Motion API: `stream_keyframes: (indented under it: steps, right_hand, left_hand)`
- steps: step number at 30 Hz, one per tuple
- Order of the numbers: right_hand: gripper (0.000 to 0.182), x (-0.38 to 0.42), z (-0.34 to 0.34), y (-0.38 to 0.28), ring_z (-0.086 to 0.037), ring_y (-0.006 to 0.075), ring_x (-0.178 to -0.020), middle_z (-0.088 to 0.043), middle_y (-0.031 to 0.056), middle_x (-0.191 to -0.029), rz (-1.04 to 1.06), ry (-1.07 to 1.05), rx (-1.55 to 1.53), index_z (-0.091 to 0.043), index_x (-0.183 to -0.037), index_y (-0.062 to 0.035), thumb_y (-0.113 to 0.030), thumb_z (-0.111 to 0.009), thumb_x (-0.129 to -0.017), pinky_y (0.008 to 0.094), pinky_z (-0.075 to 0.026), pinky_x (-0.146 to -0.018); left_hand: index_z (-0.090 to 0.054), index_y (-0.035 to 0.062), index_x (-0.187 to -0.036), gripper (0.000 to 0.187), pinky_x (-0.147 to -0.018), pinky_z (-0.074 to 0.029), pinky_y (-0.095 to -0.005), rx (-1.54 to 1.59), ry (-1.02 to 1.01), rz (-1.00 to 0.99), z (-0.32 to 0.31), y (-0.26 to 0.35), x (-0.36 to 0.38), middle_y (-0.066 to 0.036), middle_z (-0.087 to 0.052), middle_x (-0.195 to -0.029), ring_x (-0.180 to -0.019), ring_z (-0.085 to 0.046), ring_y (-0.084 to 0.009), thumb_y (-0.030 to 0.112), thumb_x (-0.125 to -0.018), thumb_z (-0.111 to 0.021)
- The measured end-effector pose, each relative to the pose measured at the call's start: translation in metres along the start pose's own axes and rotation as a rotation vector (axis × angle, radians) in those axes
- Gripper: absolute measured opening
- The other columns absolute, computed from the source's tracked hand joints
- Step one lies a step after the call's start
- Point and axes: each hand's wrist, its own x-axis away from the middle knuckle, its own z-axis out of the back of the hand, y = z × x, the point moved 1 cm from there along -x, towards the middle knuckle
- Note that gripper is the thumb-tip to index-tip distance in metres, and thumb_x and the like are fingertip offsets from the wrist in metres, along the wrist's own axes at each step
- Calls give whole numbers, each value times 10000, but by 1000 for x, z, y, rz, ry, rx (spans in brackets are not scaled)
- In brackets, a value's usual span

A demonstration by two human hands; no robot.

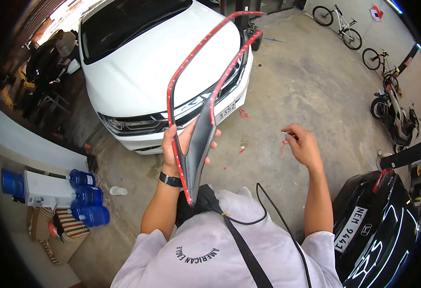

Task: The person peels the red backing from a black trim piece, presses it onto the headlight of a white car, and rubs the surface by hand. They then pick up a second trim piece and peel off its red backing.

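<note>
My left hand [168,149] is wrapped round the lower part of a long black car trim piece [201,132], thumb on its near edge and fingertips showing past the far side. Red adhesive-tape backing runs along its edges, and its two curved arms reach up in front of the white car. Off to the right, apart from the trim, my right hand [302,144] is closed in a pinch. A small pale thing shows at its fingertips, and I cannot tell what it is. Just under those fingers a thin red strip [283,148] shows against the floor.
A white car [157,53] stands ahead, a black car [378,230] at lower right. Red scraps [244,114] lie on the concrete floor. Blue water jugs [89,196] and a white slipper [118,191] are at left. Bicycles [340,24] and a motorcycle [395,115] line the right wall.
</note>
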Motion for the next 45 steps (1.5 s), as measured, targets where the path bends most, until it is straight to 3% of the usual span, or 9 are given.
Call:
stream_keyframes:
  steps: [2, 4, 8, 10, 12, 24, 28, 30, 45]
  right_hand:
    - [237, 8, -7, -37, -712, 369, -877, -744, 166, -965, 127, 1, -67, -707, -1137, -68, -15, -658, -911, 442, -561, -769]
    - [268, 15, -20, -64, -690, 278, -795, -715, 108, -878, 427, 60, -135, -734, -1085, -61, 62, -685, -852, 375, -543, -693]
    - [345, 14, -34, -87, -690, 286, -798, -706, 72, -891, 647, 29, -93, -732, -1088, -113, 58, -693, -790, 405, -544, -678]
    - [366, 12, -35, -92, -683, 266, -782, -689, 43, -863, 717, 79, -22, -739, -1078, -130, 52, -704, -762, 401, -533, -637]
    - [362, 12, -34, -94, -682, 264, -778, -691, 38, -867, 718, 75, 16, -744, -1071, -135, 47, -713, -761, 400, -532, -630]
    - [338, 4, -34, -100, -680, 257, -760, -698, 25, -857, 736, 43, 77, -785, -1040, -157, 18, -733, -756, 400, -534, -611]
    - [398, 2, -35, -98, -688, 265, -777, -704, 39, -873, 745, 14, 70, -772, -1074, -140, 62, -715, -737, 399, -535, -625]
    - [361, 1, -36, -98, -687, 258, -773, -704, 31, -870, 743, 23, 82, -782, -1054, -150, 36, -724, -750, 398, -539, -622]
    - [383, -1, -34, -99, -691, 265, -782, -709, 39, -880, 732, -11, 121, -773, -1066, -139, 64, -713, -747, 398, -538, -622]
  left_hand:
    - [-81, 34, -1670, 1118, -728, -687, -560, 44, -23, 43, 2, 0, 0, -414, -429, -1453, -1134, -672, -460, 694, -913, -572]
    - [-62, 38, -1673, 1123, -724, -678, -590, 112, -86, 161, -3, -4, 0, -419, -420, -1456, -1174, -654, -475, 688, -914, -576]
    - [-98, 10, -1663, 1138, -684, -683, -577, 106, -69, 246, -16, -8, 6, -345, -449, -1470, -1178, -645, -505, 668, -898, -622]
    - [-32, 40, -1672, 1167, -731, -668, -632, 152, -118, 264, -8, -10, 9, -354, -364, -1538, -1213, -610, -542, 656, -892, -645]
    - [-93, -22, -1654, 1149, -685, -680, -577, 86, -67, 267, -15, -11, 12, -336, -448, -1465, -1164, -655, -510, 652, -902, -641]
    - [-109, -45, -1641, 1170, -684, -686, -547, 36, -75, 282, -16, -11, 10, -358, -455, -1441, -1152, -672, -474, 651, -889, -672]
    - [-94, -49, -1643, 1185, -680, -687, -547, 20, -70, 293, -14, -10, 9, -359, -457, -1438, -1158, -670, -481, 646, -885, -682]
    - [-9, -23, -1656, 1213, -716, -675, -603, 95, -79, 306, -9, -10, 9, -380, -446, -1447, -1166, -654, -536, 602, -877, -698]
    - [-12, -17, -1659, 1202, -734, -673, -606, 60, -74, 326, -5, -9, 5, -380, -430, -1455, -1184, -645, -522, 594, -885, -699]
